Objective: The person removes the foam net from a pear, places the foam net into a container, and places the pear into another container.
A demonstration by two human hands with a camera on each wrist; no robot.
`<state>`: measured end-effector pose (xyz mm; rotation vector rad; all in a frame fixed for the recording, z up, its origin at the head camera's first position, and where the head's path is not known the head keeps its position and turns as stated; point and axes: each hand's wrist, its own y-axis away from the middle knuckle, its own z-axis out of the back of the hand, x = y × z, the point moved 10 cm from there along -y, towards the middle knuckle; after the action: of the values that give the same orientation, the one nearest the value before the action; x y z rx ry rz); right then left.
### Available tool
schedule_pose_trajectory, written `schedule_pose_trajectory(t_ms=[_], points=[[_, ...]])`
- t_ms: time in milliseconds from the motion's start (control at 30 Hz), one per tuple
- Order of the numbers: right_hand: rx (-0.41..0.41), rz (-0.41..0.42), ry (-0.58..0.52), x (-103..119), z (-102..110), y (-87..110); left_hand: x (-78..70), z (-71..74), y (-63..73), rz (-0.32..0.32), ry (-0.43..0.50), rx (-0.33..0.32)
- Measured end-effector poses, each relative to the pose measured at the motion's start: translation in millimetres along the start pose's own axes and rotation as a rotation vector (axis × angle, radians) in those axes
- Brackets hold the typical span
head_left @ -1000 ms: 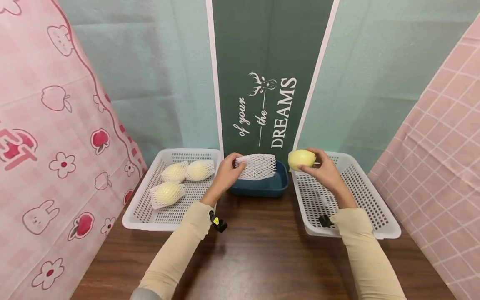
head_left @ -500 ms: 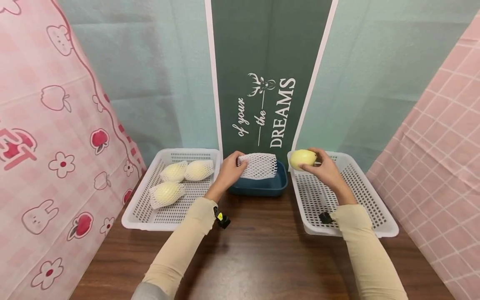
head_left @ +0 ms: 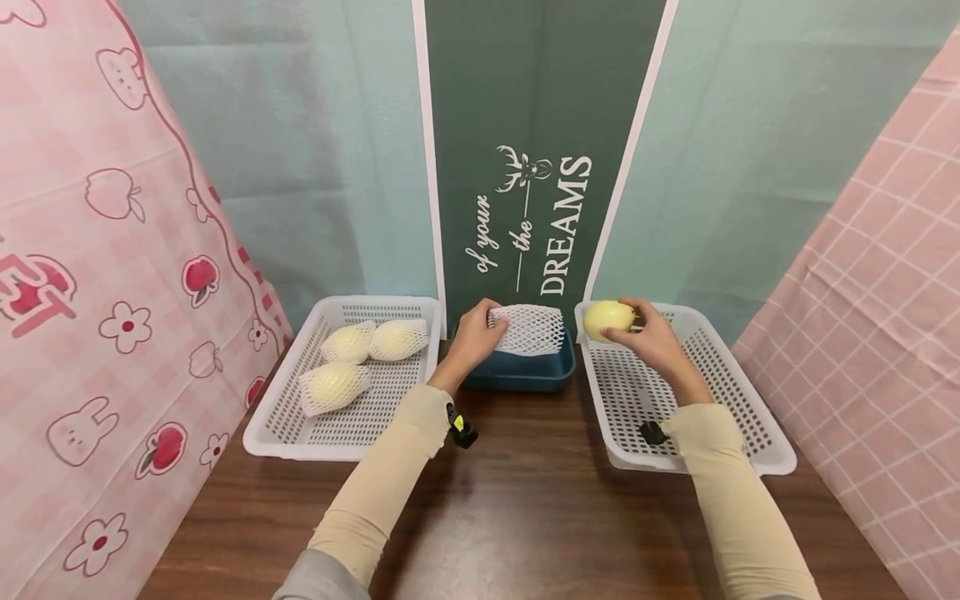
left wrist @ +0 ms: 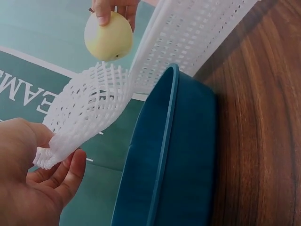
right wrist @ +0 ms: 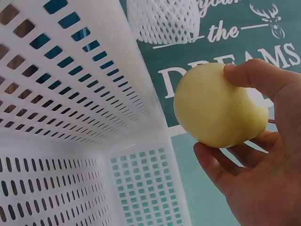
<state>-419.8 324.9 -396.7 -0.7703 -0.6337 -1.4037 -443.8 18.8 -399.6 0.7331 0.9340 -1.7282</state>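
My left hand [head_left: 478, 337] pinches one end of a white foam fruit net [head_left: 529, 330] above the blue bin [head_left: 517, 382]. In the left wrist view the net's far end gapes as a mesh tube, facing the pear [left wrist: 109, 36]. My right hand [head_left: 658, 343] grips that pale yellow pear by its stem end, over the near-left part of the right white basket [right wrist: 89, 136]. Thumb [right wrist: 256, 77] and fingers lie on opposite sides of the fruit, its stem towards the palm. A short gap separates pear and net in the head view.
On the left, a white perforated basket [head_left: 300, 454] holds three net-wrapped pears [head_left: 337, 387]. The right basket [head_left: 705, 460] stands beside the blue bin on a brown wooden table [head_left: 540, 500]. Fabric curtains [head_left: 360, 150] hang behind and at both sides.
My left hand has moved right with the foam net, towards the pear. My right hand, holding the pear, has shifted only slightly to the right.
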Motion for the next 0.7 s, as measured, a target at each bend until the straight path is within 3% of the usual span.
schedule_pose_trajectory(t_ms=[700], points=[[0.007, -0.029, 0.032, -13, -2, -12.6, 8.7, -20.1, -15.1, 0.076, 0.001, 0.018]])
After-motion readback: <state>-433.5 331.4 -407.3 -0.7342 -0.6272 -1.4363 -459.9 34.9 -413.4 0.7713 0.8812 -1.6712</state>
